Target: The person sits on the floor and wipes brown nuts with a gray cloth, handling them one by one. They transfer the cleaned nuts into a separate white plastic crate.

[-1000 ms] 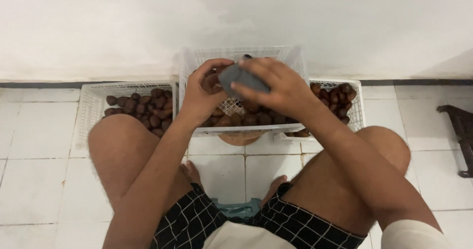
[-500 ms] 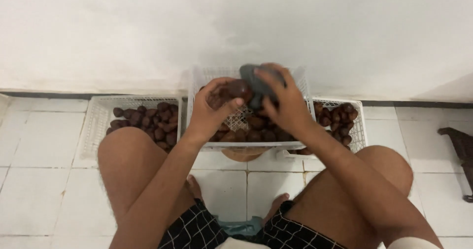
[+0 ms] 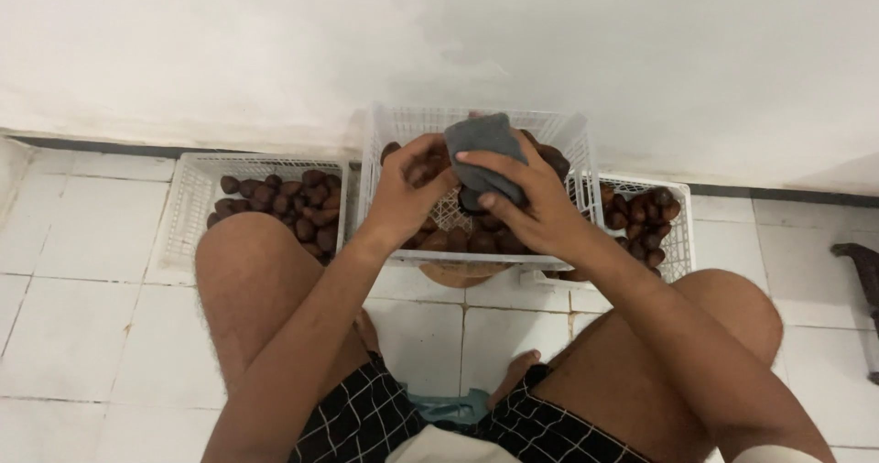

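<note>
In right hand (image 3: pixel 536 208): gray crumpled cloth (image 3: pixel 483 142)

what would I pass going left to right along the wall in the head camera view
left white basket of brown fruit → left hand on a fruit → grey cloth in the right hand, over the middle white basket → right white basket of brown fruit → dark object at the frame edge.

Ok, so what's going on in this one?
A person sits on a tiled floor facing three white baskets of dark brown fruit. Over the middle basket, the right hand presses a grey cloth against a fruit held in the left hand. The side baskets lie untouched.
</note>
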